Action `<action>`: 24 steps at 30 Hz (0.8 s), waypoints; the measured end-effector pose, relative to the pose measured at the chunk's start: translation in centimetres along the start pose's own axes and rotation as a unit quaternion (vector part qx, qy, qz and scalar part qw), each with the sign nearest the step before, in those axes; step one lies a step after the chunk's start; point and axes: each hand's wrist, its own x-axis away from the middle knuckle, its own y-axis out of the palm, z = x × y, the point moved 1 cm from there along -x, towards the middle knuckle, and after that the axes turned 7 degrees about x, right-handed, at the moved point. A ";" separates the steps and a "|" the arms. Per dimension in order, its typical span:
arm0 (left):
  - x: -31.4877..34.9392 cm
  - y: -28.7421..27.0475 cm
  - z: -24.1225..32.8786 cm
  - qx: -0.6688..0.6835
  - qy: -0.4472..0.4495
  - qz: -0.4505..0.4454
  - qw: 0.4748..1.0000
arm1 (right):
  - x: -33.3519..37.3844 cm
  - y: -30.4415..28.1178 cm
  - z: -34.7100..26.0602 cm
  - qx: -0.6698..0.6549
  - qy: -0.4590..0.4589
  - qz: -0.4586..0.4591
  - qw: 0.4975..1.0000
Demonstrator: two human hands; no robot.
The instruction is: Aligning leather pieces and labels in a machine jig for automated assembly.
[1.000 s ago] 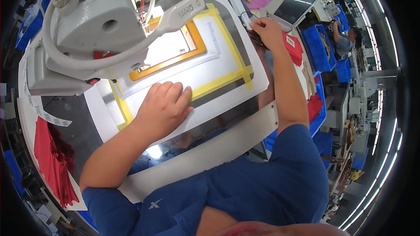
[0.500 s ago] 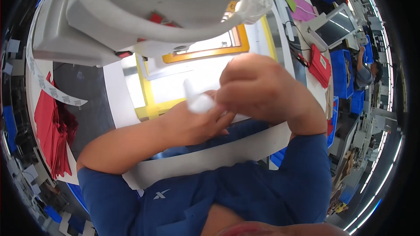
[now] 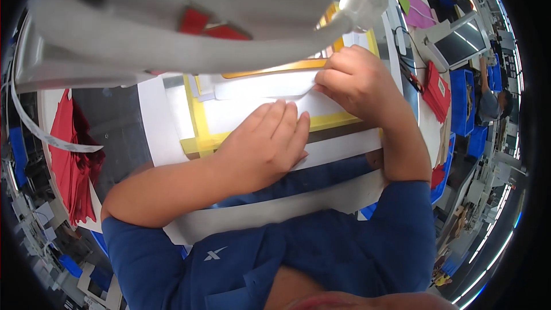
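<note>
My left hand (image 3: 267, 143) lies palm down, its fingers stretched out over the near part of a bright white work surface (image 3: 229, 123). My right hand (image 3: 356, 83) is at the surface's right side, fingers pinched at the right end of a thin white sheet (image 3: 258, 87). That sheet lies just on the near side of an orange frame (image 3: 275, 69), and its near edge looks slightly raised towards my right fingers. My fingertips hide the sheet's right end. Yellow tape (image 3: 198, 109) borders the work surface.
A large grey-white machine (image 3: 132, 34) overhangs the far side, with a printed white ribbon (image 3: 51, 138) dangling at its left. Red folded cloth (image 3: 69, 166) hangs on the left. To the right are a red packet (image 3: 436, 92), blue bins (image 3: 462, 100), a screen (image 3: 459, 40) and another person (image 3: 491, 103).
My hands were together over a small, blurred white thing; now they are apart. The left has flattened onto the surface, and the right has moved to the sheet's end. The view has shifted slightly.
</note>
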 end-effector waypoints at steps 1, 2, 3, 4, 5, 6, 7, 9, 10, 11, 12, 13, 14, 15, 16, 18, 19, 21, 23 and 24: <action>-0.3 -0.2 -0.1 -0.005 -0.023 0.009 1.000 | 0.1 0.0 0.1 0.000 0.004 0.006 1.000; -0.5 -0.4 -0.2 -0.009 -0.047 0.019 0.999 | 0.2 0.0 0.2 0.001 0.012 0.006 1.000; -0.6 -0.5 -0.3 0.018 -0.067 0.008 0.998 | 0.4 0.0 0.3 0.014 0.012 0.006 1.000; -0.6 -0.5 -0.3 0.021 -0.063 0.004 0.998 | 0.5 0.1 0.4 0.025 0.012 0.005 1.000; -0.7 -0.5 -0.3 0.016 -0.079 0.000 0.997 | 0.6 0.1 0.7 0.037 0.010 0.003 0.999; -0.7 -0.6 -0.4 0.012 -0.095 -0.003 0.995 | 0.7 0.1 0.9 0.036 0.016 0.002 0.999; -0.7 -0.6 -0.4 0.015 -0.091 -0.008 0.996 | 0.7 0.0 1.0 0.048 0.017 0.005 0.999; -0.8 -0.7 -0.5 0.009 -0.109 -0.018 0.994 | 1.0 -0.2 0.9 0.059 0.025 0.007 0.998; -0.8 -0.8 -0.5 0.011 -0.108 -0.023 0.994 | 1.0 -0.3 0.8 0.067 0.023 0.012 0.997; -0.8 -0.8 -0.5 -0.001 -0.103 -0.020 0.994 | 1.0 -0.3 0.7 0.074 0.021 0.017 0.997; -0.8 -0.8 -0.6 -0.013 -0.099 -0.017 0.995 | 1.0 -0.3 0.7 0.071 0.026 0.017 0.997; -0.8 -0.8 -0.6 -0.011 -0.097 -0.022 0.995 | 1.1 -0.3 0.7 0.073 0.032 0.026 0.997; -0.8 -0.9 -0.7 -0.004 -0.099 -0.017 0.995 | 1.2 -0.3 0.7 0.075 0.039 0.034 0.996; -0.8 -0.9 -0.9 0.004 -0.101 -0.013 0.995 | 1.2 -0.4 0.6 0.073 0.043 0.035 0.996; -0.7 -0.7 -1.0 0.005 -0.102 -0.016 0.995 | 1.2 -0.5 0.4 0.067 0.041 0.042 0.996; -0.6 -0.4 -1.3 0.014 -0.102 0.004 0.995 | 1.2 -0.8 0.1 0.059 0.041 0.050 0.996; -0.6 -0.4 -1.4 0.013 -0.102 0.002 0.995 | 1.3 -1.0 -0.2 0.039 0.042 0.003 0.998; -0.9 -0.6 -1.5 0.007 -0.119 -0.034 0.992 | 1.7 -0.9 -1.2 0.017 0.044 -0.043 0.998; -1.3 -0.8 -1.5 0.010 -0.126 -0.045 0.991 | 1.9 -0.9 -2.7 -0.021 0.033 -0.075 0.996; -1.4 -0.8 -1.4 0.014 -0.135 -0.054 0.989 | 1.8 -1.1 -3.2 -0.022 0.034 -0.075 0.996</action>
